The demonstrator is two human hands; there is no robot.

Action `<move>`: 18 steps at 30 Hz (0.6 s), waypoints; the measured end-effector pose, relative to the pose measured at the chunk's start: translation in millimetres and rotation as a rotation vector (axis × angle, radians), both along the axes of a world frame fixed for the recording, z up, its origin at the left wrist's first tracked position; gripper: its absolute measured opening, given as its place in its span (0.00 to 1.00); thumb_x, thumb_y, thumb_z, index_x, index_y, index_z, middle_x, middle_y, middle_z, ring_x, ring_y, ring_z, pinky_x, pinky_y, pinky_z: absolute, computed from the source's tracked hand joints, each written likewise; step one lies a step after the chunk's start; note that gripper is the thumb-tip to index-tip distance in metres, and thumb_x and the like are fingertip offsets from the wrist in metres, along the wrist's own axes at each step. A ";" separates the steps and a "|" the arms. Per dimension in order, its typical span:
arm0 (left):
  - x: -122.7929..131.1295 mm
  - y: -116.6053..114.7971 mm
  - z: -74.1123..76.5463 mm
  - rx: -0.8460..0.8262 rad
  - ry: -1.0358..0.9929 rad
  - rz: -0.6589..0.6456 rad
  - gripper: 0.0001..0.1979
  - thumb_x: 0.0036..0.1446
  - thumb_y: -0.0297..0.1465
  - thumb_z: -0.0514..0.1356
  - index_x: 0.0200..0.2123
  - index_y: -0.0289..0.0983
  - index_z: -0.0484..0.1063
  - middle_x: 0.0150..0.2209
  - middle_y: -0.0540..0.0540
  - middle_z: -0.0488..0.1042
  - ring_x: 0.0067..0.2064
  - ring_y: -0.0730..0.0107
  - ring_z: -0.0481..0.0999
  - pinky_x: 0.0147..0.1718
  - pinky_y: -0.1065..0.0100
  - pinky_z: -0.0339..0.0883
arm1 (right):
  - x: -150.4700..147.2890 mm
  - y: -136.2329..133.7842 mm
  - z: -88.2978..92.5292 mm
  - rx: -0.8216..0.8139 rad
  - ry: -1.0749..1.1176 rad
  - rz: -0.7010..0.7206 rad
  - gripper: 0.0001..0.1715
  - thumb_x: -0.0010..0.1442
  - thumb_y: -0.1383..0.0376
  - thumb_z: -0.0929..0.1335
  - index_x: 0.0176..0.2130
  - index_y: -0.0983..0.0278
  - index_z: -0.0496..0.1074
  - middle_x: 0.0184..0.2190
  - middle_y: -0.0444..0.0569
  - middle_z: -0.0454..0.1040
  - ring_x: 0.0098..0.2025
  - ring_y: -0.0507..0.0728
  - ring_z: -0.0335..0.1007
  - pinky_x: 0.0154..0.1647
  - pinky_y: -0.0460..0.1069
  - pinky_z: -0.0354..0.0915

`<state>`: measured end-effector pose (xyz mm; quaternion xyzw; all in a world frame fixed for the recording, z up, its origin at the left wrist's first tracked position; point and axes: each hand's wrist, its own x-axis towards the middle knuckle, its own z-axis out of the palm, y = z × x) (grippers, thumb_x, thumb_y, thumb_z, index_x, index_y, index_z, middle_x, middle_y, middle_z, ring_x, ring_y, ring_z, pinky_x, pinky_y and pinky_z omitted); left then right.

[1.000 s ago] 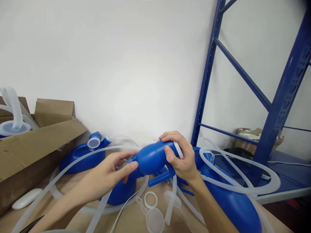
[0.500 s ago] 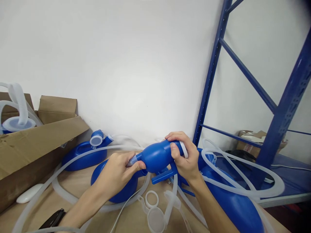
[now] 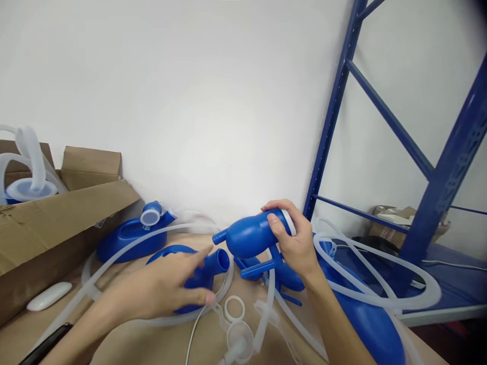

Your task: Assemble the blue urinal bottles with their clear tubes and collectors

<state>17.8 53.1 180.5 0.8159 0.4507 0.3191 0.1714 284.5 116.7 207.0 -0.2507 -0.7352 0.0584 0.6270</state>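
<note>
My right hand (image 3: 292,243) grips a blue bulb-shaped plastic funnel (image 3: 251,235) with a white ring (image 3: 288,222) at its wide end. Its narrow spout (image 3: 219,237) points left and is bare. My left hand (image 3: 167,284), slightly blurred, is open with thumb and index finger spread, holding nothing. Just behind that hand lies a blue plastic bottle (image 3: 198,276), partly hidden, its round open neck (image 3: 222,260) facing right. Below the funnel rest a translucent ring (image 3: 235,308) and a round translucent cap (image 3: 240,337).
Translucent hoses (image 3: 380,299) loop over the tabletop (image 3: 160,344). Blue bottles stand at the left (image 3: 129,241) and right (image 3: 365,314). A cardboard box (image 3: 68,218) is at far left beside a white oval object (image 3: 49,296). A blue metal rack (image 3: 429,203) rises at right.
My left hand has let go of the funnel's spout and drawn down and left; the translucent piece on the spout is off it. My right hand keeps its hold on the funnel.
</note>
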 end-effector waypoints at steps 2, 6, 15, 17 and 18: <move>-2.2 1.0 -0.6 -0.069 -0.038 0.027 0.40 0.54 0.48 0.68 0.68 0.49 0.63 0.59 0.43 0.76 0.53 0.53 0.79 0.49 0.60 0.74 | -5.9 -2.1 -3.1 0.009 -0.038 0.029 0.06 0.65 0.62 0.67 0.41 0.58 0.74 0.39 0.46 0.77 0.43 0.59 0.74 0.47 0.53 0.68; 7.7 1.5 4.8 -0.095 -0.112 0.050 0.48 0.55 0.49 0.67 0.73 0.50 0.49 0.69 0.41 0.63 0.64 0.47 0.70 0.55 0.53 0.72 | -30.7 -9.3 -15.5 0.039 -0.036 0.164 0.06 0.66 0.63 0.66 0.43 0.58 0.73 0.40 0.47 0.75 0.44 0.58 0.73 0.48 0.53 0.68; 6.6 -4.8 18.1 0.316 -0.031 -0.005 0.35 0.51 0.40 0.70 0.62 0.48 0.68 0.60 0.46 0.75 0.56 0.51 0.77 0.55 0.56 0.73 | -45.9 -16.6 -28.1 -0.215 -0.003 0.519 0.22 0.63 0.54 0.69 0.54 0.56 0.67 0.49 0.48 0.73 0.52 0.60 0.72 0.55 0.55 0.67; 4.1 -6.6 19.8 0.349 0.008 -0.014 0.35 0.50 0.37 0.70 0.62 0.48 0.68 0.58 0.46 0.76 0.54 0.53 0.78 0.52 0.58 0.74 | -44.7 -17.5 -27.1 -0.177 -0.035 0.527 0.22 0.62 0.56 0.70 0.54 0.56 0.67 0.49 0.48 0.72 0.52 0.60 0.71 0.56 0.55 0.67; 3.2 -7.1 19.6 0.367 0.027 -0.014 0.35 0.49 0.36 0.70 0.61 0.47 0.68 0.56 0.46 0.77 0.52 0.53 0.79 0.50 0.59 0.75 | -44.6 -18.2 -26.6 -0.145 -0.064 0.519 0.22 0.62 0.57 0.70 0.54 0.56 0.67 0.49 0.48 0.72 0.52 0.59 0.71 0.56 0.55 0.67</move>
